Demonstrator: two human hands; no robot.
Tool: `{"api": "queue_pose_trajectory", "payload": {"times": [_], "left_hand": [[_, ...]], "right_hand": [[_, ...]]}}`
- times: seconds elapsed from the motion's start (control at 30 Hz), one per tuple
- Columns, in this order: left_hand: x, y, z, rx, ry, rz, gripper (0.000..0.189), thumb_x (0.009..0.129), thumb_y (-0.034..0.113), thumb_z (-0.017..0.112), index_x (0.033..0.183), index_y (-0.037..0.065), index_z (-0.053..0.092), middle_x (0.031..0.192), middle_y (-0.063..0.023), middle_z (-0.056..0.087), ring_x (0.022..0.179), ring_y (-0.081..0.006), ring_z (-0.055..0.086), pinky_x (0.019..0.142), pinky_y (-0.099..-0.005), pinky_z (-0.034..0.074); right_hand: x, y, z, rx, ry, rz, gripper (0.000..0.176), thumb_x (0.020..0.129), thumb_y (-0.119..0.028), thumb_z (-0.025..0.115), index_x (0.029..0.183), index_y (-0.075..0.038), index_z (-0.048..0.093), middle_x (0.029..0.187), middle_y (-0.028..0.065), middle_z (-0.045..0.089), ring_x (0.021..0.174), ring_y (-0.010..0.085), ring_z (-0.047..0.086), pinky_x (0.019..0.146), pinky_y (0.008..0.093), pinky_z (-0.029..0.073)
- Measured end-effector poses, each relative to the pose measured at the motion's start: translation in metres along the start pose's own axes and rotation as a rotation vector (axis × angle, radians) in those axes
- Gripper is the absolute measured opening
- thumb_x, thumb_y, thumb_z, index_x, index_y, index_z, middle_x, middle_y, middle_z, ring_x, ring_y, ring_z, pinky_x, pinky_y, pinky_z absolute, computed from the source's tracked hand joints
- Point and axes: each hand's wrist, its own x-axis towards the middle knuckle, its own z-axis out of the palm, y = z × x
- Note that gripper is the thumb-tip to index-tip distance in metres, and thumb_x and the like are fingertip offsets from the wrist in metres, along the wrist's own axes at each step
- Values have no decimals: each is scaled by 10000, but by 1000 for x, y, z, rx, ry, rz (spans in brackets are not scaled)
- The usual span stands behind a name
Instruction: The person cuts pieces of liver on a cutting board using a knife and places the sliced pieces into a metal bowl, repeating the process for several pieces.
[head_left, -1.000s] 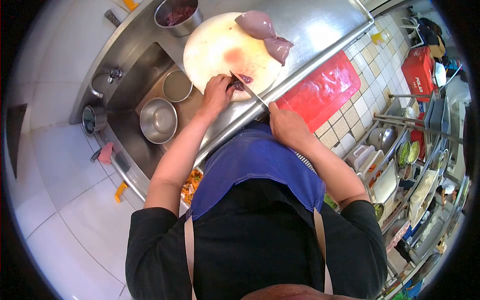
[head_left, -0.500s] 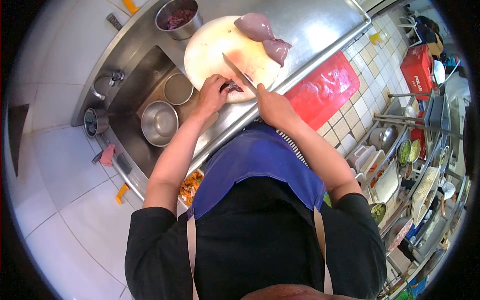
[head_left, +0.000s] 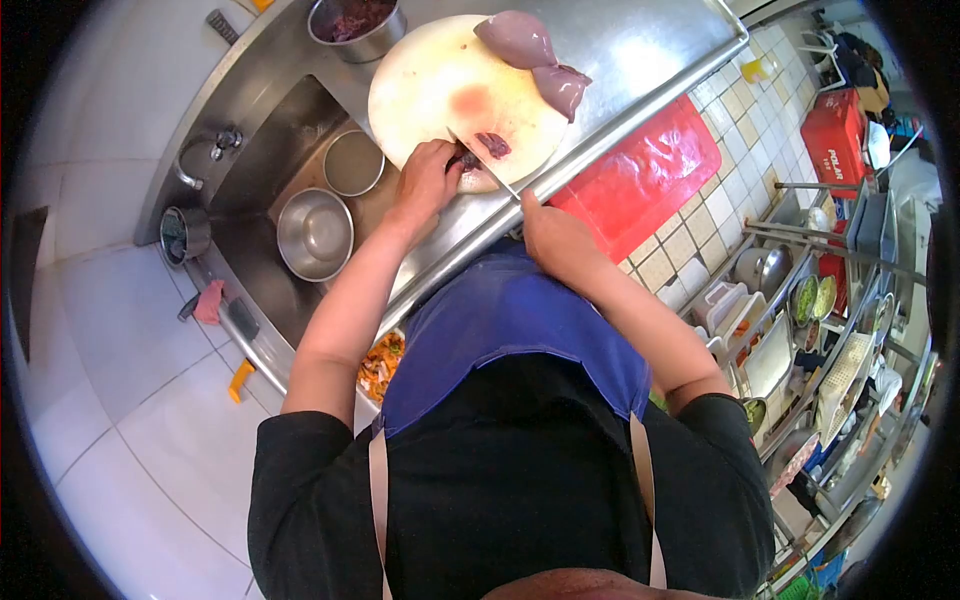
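- Head view, looking straight down past a blue apron [head_left: 510,320]: the left hand [head_left: 428,183] has its fingers curled together and bearing down on a small dark red piece of raw meat [head_left: 490,145], pinning it at the near edge of a round white cutting board [head_left: 430,80].
- Right hand [head_left: 552,235] is wrapped tight around the handle of a long steel-bladed knife [head_left: 487,167]; the handle is hidden inside the fist, and the blade slants across the meat just beside the left fingertips.
- Whether the edge is already in the meat or only resting on it is hard to tell at this size.
- Meat looks wet and limp, so it is likely light, soft and slippery. The safest hold is probably from above with bent fingertips, on the end away from the blade.
- Two pale pink glossy lobes of raw meat [head_left: 540,60] lie on the far side of the board, well apart from the hands.
- Round steel bowl of dark red meat [head_left: 355,22] stands on the stainless steel table [head_left: 630,45] just beyond the board.
- Two empty steel bowls [head_left: 315,235] sit in the steel sink [head_left: 270,150] to the left.
- Red plastic mat [head_left: 640,175] lies on the tiled floor to the right.
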Motion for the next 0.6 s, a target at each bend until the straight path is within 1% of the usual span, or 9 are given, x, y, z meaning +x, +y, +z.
{"api": "queue_pose_trajectory", "payload": {"times": [0.03, 0.1, 0.17, 0.23, 0.3, 0.43, 0.53, 0.6], "left_hand": [[1, -1, 0, 1, 17, 28, 233, 892, 113, 745, 1104, 15, 742, 1109, -172, 725, 1098, -378, 655, 993, -467, 527], [1, -1, 0, -12, 28, 20, 236, 888, 107, 747, 1105, 15, 742, 1116, -170, 726, 1100, -379, 655, 991, -467, 527], [1, 1, -3, -26, 33, 19, 239, 884, 101, 749, 1107, 15, 741, 1122, -168, 726, 1102, -379, 655, 989, -467, 527], [0, -1, -9, -97, -41, -13, 243, 911, 115, 750, 1132, 16, 738, 1134, -161, 732, 1120, -377, 654, 1001, -457, 524], [-2, -4, -13, -90, -32, -15, 245, 911, 108, 748, 1137, 13, 737, 1137, -163, 732, 1122, -377, 654, 1005, -457, 522], [-2, -4, -14, -52, -41, 9, 255, 915, 106, 741, 1150, 9, 734, 1146, -168, 730, 1131, -373, 654, 1014, -456, 519], [-2, -2, -12, -21, -40, 10, 251, 898, 113, 728, 1133, 25, 732, 1133, -162, 723, 1116, -372, 650, 995, -468, 524], [-2, -3, -11, -19, -44, -1, 246, 900, 113, 726, 1130, 26, 732, 1134, -162, 723, 1122, -370, 649, 996, -469, 523]], "right_hand": [[9, -3, -3, -4, 4, -3, 234, 978, -39, 470, 1192, 52, 498, 822, 269, 721, 787, 450, 738, 684, 571, 577], [24, -8, -7, -7, 16, 20, 216, 984, -49, 464, 1181, 34, 490, 853, 282, 724, 827, 464, 735, 722, 588, 574], [36, -5, -8, 0, 41, 20, 205, 985, -52, 464, 1174, 24, 485, 863, 282, 726, 840, 463, 737, 730, 592, 573], [38, -5, -10, 7, 61, 13, 194, 985, -54, 463, 1166, 14, 480, 872, 283, 728, 852, 461, 738, 738, 597, 572], [35, -6, -15, 36, 68, 53, 181, 987, -56, 466, 1155, 9, 478, 875, 286, 726, 853, 463, 736, 744, 601, 568], [9, -12, -20, 42, 40, 23, 171, 992, -58, 468, 1144, 21, 476, 871, 290, 721, 849, 466, 735, 741, 599, 567], [-5, -11, -15, 24, 3, 14, 164, 993, -54, 468, 1132, 32, 478, 826, 292, 711, 807, 472, 732, 711, 593, 566], [-9, -6, -10, 121, 40, -30, 192, 1049, -120, 437, 1164, 32, 456, 795, 317, 679, 786, 519, 682, 708, 638, 505]]}}
